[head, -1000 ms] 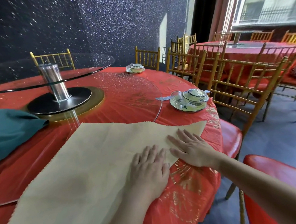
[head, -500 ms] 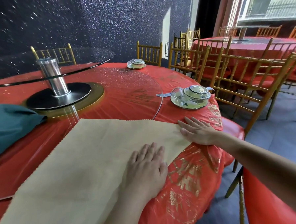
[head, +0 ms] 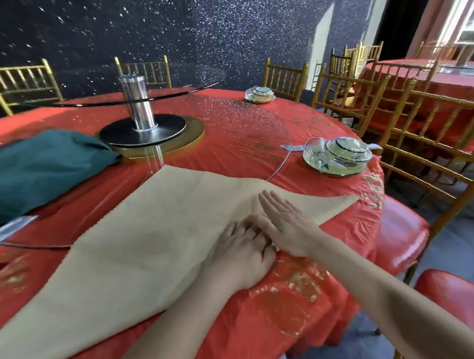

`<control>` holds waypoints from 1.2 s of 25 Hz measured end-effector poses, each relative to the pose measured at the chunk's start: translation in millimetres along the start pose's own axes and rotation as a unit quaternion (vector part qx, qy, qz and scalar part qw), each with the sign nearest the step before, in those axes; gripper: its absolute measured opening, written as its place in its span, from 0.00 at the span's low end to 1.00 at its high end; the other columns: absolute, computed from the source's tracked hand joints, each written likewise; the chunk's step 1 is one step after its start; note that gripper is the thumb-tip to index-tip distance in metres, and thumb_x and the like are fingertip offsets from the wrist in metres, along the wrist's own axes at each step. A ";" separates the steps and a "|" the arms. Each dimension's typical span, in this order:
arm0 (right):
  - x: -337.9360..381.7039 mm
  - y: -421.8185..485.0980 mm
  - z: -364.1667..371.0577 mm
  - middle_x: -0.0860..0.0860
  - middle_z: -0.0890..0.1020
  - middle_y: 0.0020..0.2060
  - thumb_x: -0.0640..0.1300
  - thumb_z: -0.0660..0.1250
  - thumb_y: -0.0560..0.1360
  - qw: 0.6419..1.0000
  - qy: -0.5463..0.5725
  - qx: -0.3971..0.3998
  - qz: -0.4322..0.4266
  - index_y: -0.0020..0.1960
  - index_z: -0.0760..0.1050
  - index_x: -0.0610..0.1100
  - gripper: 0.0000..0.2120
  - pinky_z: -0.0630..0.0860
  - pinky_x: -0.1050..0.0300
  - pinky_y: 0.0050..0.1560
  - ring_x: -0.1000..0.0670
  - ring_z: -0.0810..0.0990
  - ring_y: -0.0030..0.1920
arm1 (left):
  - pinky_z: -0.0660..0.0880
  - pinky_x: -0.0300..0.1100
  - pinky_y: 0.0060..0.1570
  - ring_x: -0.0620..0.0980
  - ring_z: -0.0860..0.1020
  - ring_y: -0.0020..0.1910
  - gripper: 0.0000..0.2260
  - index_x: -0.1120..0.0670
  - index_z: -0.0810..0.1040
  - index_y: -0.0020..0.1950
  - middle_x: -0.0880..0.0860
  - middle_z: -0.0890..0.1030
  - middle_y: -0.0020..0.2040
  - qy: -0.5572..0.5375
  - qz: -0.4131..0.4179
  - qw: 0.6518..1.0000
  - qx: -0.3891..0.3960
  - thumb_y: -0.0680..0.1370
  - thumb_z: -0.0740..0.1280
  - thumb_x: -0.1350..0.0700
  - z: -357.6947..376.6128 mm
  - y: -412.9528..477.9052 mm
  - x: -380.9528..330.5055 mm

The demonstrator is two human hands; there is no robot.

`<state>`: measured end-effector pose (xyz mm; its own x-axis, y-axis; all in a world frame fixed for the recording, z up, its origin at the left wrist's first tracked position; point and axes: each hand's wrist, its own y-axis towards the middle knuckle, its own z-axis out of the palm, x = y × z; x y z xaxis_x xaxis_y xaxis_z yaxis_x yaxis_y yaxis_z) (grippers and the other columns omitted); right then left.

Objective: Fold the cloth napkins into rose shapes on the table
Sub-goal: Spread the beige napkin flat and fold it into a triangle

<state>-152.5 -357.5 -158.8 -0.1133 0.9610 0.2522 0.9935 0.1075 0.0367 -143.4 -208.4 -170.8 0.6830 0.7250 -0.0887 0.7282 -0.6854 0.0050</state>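
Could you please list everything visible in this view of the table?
Beige cloth napkin: one, beige, lying flat at the table's near edge.
Dark green cloth: one, green, left on the table.
Round red-covered table: one, red, centre.
Glass turntable on steel post: one, clear and silver, mid-table.
Wrapped tableware sets: two, white and clear, near right and far side.
Gold chairs: several, red seats, around the table.
Second red table: one, far right.
Left hand: flat on napkin.
Right hand: flat on napkin, overlapping left fingertips.
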 end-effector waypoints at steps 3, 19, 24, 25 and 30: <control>1.5 3.3 11.7 0.51 0.48 0.77 0.69 0.33 0.72 1.000 0.011 0.008 0.025 0.77 0.45 0.46 0.41 0.42 0.56 0.75 0.55 0.43 0.75 | 0.43 0.49 0.74 0.46 0.45 0.77 0.27 0.54 0.50 0.78 0.51 0.49 0.78 -0.024 -0.030 0.999 0.013 0.81 0.46 0.44 -1.0 -1.5 -1.4; 4.0 0.0 10.5 0.53 0.47 0.77 0.73 0.26 0.61 0.999 -0.030 0.016 0.017 0.77 0.47 0.51 0.50 0.41 0.55 0.73 0.56 0.43 0.75 | 0.43 0.50 0.72 0.47 0.43 0.76 0.25 0.51 0.49 0.77 0.49 0.47 0.78 -0.053 -0.240 0.969 -0.025 0.81 0.47 0.45 -5.4 -109.1 35.5; 60.3 -14.4 19.6 0.54 0.46 0.76 0.76 0.17 0.54 0.997 -0.034 0.014 -0.064 0.77 0.48 0.48 0.60 0.39 0.55 0.74 0.57 0.41 0.75 | 0.41 0.52 0.73 0.47 0.41 0.76 0.26 0.52 0.47 0.77 0.49 0.44 0.78 -0.061 -0.238 0.969 -0.011 0.81 0.45 0.44 -3.1 -108.6 39.5; 73.7 -14.7 23.5 0.54 0.47 0.76 0.77 0.18 0.54 0.997 -0.009 0.022 -0.077 0.77 0.49 0.48 0.61 0.40 0.57 0.74 0.57 0.41 0.75 | 0.41 0.52 0.73 0.47 0.41 0.76 0.28 0.52 0.47 0.78 0.49 0.44 0.78 -0.057 -0.236 0.970 -0.007 0.80 0.43 0.43 -2.9 -109.0 39.8; 95.5 -10.0 42.1 0.54 0.48 0.77 0.73 0.14 0.54 0.995 -0.005 0.012 -0.099 0.77 0.48 0.49 0.59 0.41 0.60 0.72 0.57 0.43 0.75 | 0.40 0.50 0.73 0.46 0.40 0.76 0.32 0.53 0.44 0.78 0.49 0.43 0.78 -0.056 -0.219 0.974 -0.011 0.74 0.37 0.43 -3.3 -111.9 44.3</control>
<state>-173.0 -256.1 -175.7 -0.3076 0.9227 0.2324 0.9514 0.3015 0.0624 -194.5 -99.4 -172.0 0.2964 0.9348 -0.1955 0.9504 -0.3090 -0.0366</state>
